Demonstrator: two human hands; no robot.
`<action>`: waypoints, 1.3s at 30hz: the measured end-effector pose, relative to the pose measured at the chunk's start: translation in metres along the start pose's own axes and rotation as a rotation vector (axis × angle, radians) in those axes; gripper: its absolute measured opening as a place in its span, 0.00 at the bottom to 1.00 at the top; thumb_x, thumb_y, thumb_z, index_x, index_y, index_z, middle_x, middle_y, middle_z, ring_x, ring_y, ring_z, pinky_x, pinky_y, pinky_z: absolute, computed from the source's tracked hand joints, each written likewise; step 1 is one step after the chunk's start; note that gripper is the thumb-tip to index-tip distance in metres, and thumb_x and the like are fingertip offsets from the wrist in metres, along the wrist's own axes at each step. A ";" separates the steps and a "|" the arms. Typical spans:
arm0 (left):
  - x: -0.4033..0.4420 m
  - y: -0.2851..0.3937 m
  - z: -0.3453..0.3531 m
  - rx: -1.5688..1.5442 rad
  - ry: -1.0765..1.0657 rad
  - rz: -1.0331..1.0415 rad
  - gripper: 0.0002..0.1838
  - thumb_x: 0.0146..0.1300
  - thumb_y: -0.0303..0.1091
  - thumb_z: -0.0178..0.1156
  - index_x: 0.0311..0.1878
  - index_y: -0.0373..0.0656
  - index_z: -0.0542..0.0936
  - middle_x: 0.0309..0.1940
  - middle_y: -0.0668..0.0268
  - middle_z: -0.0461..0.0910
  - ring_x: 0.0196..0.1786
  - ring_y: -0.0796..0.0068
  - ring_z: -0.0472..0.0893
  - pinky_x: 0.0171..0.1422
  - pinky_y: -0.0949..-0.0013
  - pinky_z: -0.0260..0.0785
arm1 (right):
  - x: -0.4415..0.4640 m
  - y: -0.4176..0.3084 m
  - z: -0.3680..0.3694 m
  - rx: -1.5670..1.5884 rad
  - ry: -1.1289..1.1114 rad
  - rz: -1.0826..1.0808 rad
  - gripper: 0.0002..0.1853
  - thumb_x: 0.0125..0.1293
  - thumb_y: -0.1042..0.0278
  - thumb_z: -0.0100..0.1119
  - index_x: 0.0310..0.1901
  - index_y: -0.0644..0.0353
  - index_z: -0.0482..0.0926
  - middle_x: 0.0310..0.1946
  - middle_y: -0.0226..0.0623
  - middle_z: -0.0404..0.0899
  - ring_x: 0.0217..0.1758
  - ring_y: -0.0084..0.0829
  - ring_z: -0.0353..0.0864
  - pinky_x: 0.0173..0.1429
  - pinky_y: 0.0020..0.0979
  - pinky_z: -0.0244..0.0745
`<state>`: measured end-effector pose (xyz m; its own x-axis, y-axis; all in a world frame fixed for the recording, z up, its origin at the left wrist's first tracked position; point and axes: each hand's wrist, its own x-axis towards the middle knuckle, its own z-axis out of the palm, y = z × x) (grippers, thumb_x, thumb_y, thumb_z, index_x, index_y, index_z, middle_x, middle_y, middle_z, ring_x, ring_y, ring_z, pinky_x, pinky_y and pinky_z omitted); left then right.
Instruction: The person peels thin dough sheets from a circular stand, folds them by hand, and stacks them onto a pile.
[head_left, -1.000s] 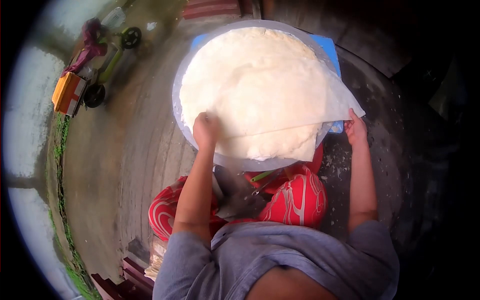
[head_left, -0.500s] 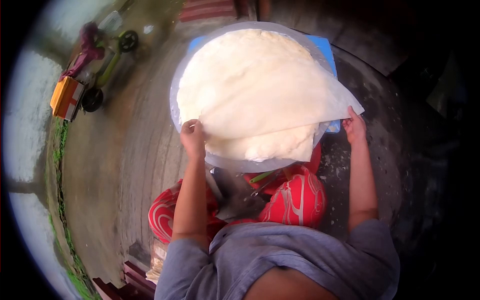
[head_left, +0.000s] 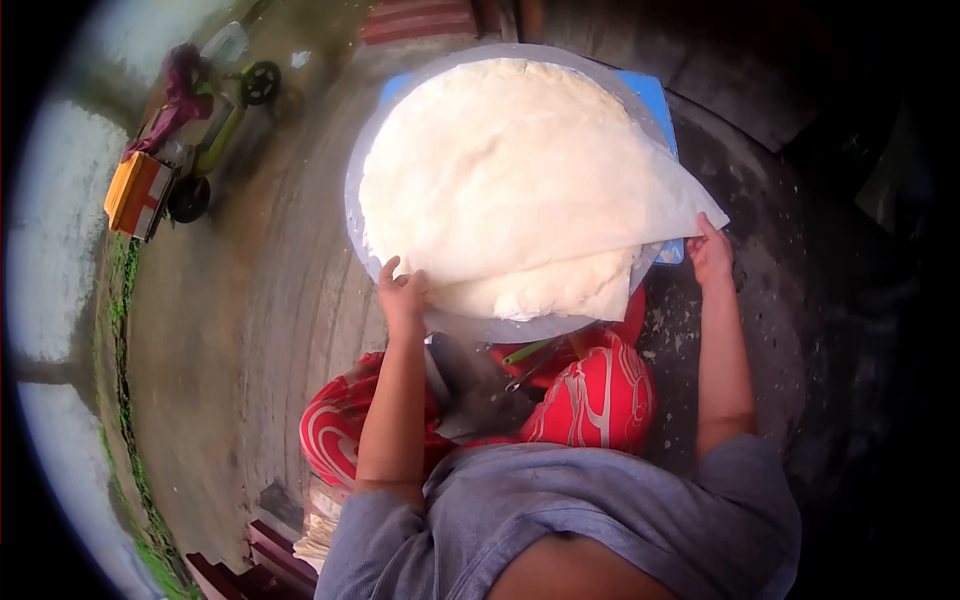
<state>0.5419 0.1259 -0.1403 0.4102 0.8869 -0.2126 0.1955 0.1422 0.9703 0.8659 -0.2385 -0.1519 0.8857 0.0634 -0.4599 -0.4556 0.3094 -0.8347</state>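
Note:
A thin cream-coloured sheet [head_left: 520, 200], of dough or cloth, lies over a large round pale layer [head_left: 570, 285] on a grey round board [head_left: 470, 328]. I cannot tell exactly what either is made of. At the right, my right hand [head_left: 710, 255] pinches the sheet's corner and holds it out past the board's rim. My left hand [head_left: 403, 297] is at the near left edge of the sheet, thumb and forefinger apart. Its fingertips touch or nearly touch the sheet. Between the hands, the near part of the pale layer shows uncovered.
Under the board, a blue surface [head_left: 650, 105] sticks out. Below it are my knees in red patterned trousers [head_left: 600, 395] and a green-handled tool [head_left: 525, 352]. A green scooter [head_left: 215, 140] with an orange-and-white box [head_left: 138, 195] stands at the far left. Dark red slats [head_left: 415, 20] lie beyond the board.
My left hand has moved right and slightly nearer to me along the sheet's edge, and its fingers have spread from a pinch. The right hand keeps its hold in nearly the same place.

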 end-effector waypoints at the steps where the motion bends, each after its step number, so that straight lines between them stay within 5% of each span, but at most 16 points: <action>1: 0.001 0.000 -0.002 0.007 0.026 -0.090 0.33 0.54 0.27 0.63 0.63 0.33 0.63 0.24 0.69 0.76 0.27 0.79 0.74 0.36 0.77 0.68 | 0.000 0.000 -0.001 0.003 -0.016 -0.021 0.12 0.61 0.63 0.66 0.45 0.52 0.77 0.33 0.25 0.78 0.31 0.19 0.72 0.34 0.21 0.67; 5: -0.014 0.009 0.000 0.580 -0.051 0.025 0.35 0.53 0.29 0.60 0.65 0.34 0.62 0.33 0.60 0.78 0.37 0.65 0.77 0.43 0.64 0.70 | 0.004 0.004 -0.003 0.014 -0.017 -0.013 0.12 0.61 0.63 0.66 0.45 0.52 0.77 0.34 0.25 0.78 0.32 0.19 0.72 0.35 0.21 0.67; 7: -0.035 0.028 0.022 1.180 0.200 0.433 0.36 0.54 0.33 0.62 0.68 0.39 0.61 0.54 0.50 0.72 0.58 0.47 0.71 0.60 0.49 0.63 | 0.005 0.006 -0.004 0.035 -0.014 0.024 0.13 0.60 0.62 0.67 0.45 0.52 0.77 0.34 0.25 0.78 0.32 0.19 0.72 0.36 0.22 0.67; 8: -0.040 0.033 0.033 1.180 0.198 0.431 0.36 0.54 0.33 0.62 0.68 0.39 0.61 0.54 0.50 0.72 0.58 0.47 0.71 0.60 0.49 0.63 | 0.007 0.008 -0.005 0.033 -0.012 0.025 0.13 0.60 0.62 0.67 0.45 0.52 0.77 0.34 0.25 0.78 0.32 0.19 0.72 0.36 0.22 0.67; 10: -0.048 0.038 0.055 0.967 -0.088 0.854 0.37 0.63 0.42 0.58 0.72 0.45 0.55 0.72 0.51 0.51 0.74 0.45 0.48 0.71 0.42 0.44 | 0.009 0.008 -0.006 0.087 -0.024 0.068 0.14 0.59 0.61 0.68 0.45 0.53 0.77 0.33 0.25 0.77 0.33 0.19 0.72 0.38 0.23 0.67; 12: -0.058 0.024 0.072 1.101 -0.337 0.869 0.35 0.69 0.50 0.48 0.74 0.49 0.52 0.75 0.54 0.44 0.77 0.47 0.40 0.74 0.42 0.35 | 0.003 0.006 -0.002 0.097 -0.030 0.056 0.14 0.59 0.61 0.68 0.45 0.53 0.78 0.33 0.25 0.77 0.32 0.19 0.71 0.36 0.22 0.66; 13: -0.058 0.019 0.078 1.243 -0.515 0.737 0.35 0.69 0.56 0.43 0.75 0.51 0.51 0.75 0.54 0.44 0.77 0.47 0.41 0.75 0.43 0.34 | -0.003 0.004 0.002 0.109 -0.033 0.045 0.15 0.59 0.61 0.68 0.45 0.53 0.78 0.33 0.24 0.77 0.31 0.18 0.71 0.35 0.21 0.66; 16: -0.065 0.015 0.089 1.270 -0.473 0.624 0.35 0.69 0.56 0.42 0.74 0.51 0.52 0.75 0.52 0.45 0.77 0.47 0.41 0.75 0.42 0.34 | -0.020 -0.001 0.013 -0.053 0.024 -0.095 0.13 0.60 0.63 0.66 0.45 0.54 0.78 0.32 0.24 0.78 0.29 0.17 0.71 0.31 0.20 0.65; 18: -0.077 0.019 0.108 1.264 -0.395 0.677 0.36 0.69 0.56 0.43 0.73 0.45 0.53 0.74 0.50 0.46 0.77 0.47 0.42 0.75 0.43 0.35 | -0.026 -0.003 0.024 -0.192 0.081 -0.275 0.12 0.63 0.69 0.63 0.46 0.60 0.78 0.33 0.26 0.79 0.28 0.16 0.71 0.29 0.22 0.67; 22: -0.102 0.024 0.169 0.905 -0.585 1.004 0.39 0.68 0.56 0.45 0.70 0.31 0.56 0.73 0.49 0.49 0.76 0.47 0.45 0.74 0.43 0.38 | -0.049 -0.003 0.083 -0.439 -0.131 -0.780 0.12 0.62 0.69 0.63 0.45 0.62 0.78 0.34 0.30 0.80 0.32 0.24 0.78 0.35 0.29 0.74; 26: -0.106 0.011 0.206 0.936 -0.715 1.081 0.31 0.67 0.50 0.48 0.67 0.39 0.64 0.68 0.52 0.61 0.72 0.50 0.55 0.74 0.46 0.42 | -0.123 0.005 0.142 -1.113 -0.413 -1.055 0.14 0.55 0.68 0.64 0.44 0.55 0.79 0.33 0.36 0.79 0.34 0.38 0.80 0.40 0.37 0.75; 28: -0.102 -0.002 0.207 0.669 -1.056 0.815 0.26 0.66 0.46 0.49 0.63 0.43 0.70 0.64 0.54 0.67 0.69 0.52 0.61 0.73 0.51 0.48 | -0.126 0.030 0.146 -1.377 -0.540 -1.242 0.15 0.55 0.65 0.64 0.45 0.55 0.79 0.32 0.36 0.79 0.36 0.40 0.80 0.42 0.40 0.74; 32: -0.113 0.030 0.152 0.797 -0.995 0.965 0.19 0.61 0.37 0.56 0.54 0.42 0.77 0.57 0.55 0.73 0.65 0.54 0.67 0.70 0.52 0.53 | -0.124 0.036 0.145 -1.498 -0.704 -1.139 0.16 0.56 0.62 0.63 0.46 0.55 0.80 0.36 0.39 0.79 0.41 0.41 0.79 0.48 0.39 0.73; 34: -0.108 0.015 0.122 0.594 -0.719 1.030 0.19 0.58 0.34 0.60 0.53 0.41 0.77 0.57 0.55 0.73 0.64 0.52 0.67 0.70 0.52 0.52 | -0.115 0.021 0.148 -1.325 -0.828 -0.641 0.15 0.58 0.61 0.62 0.47 0.54 0.81 0.41 0.39 0.80 0.47 0.42 0.78 0.54 0.40 0.70; 36: -0.098 0.020 0.084 0.763 -0.399 0.957 0.22 0.59 0.34 0.60 0.57 0.41 0.74 0.61 0.54 0.69 0.66 0.51 0.65 0.69 0.51 0.52 | -0.103 0.022 0.145 -1.304 -0.645 -1.129 0.16 0.62 0.58 0.59 0.50 0.51 0.80 0.52 0.38 0.78 0.61 0.39 0.72 0.65 0.40 0.62; 39: -0.069 0.010 0.049 0.992 0.154 0.733 0.28 0.60 0.35 0.59 0.63 0.38 0.66 0.64 0.48 0.62 0.66 0.47 0.62 0.67 0.48 0.52 | -0.088 0.039 0.133 -1.458 -0.597 -1.316 0.22 0.65 0.54 0.54 0.60 0.46 0.74 0.63 0.37 0.69 0.70 0.37 0.62 0.74 0.41 0.50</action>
<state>0.5594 0.0440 -0.1211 0.6112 0.6685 0.4237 0.5808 -0.7425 0.3338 0.7822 -0.1061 -0.1041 0.4469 0.8121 0.3752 0.8938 -0.3880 -0.2248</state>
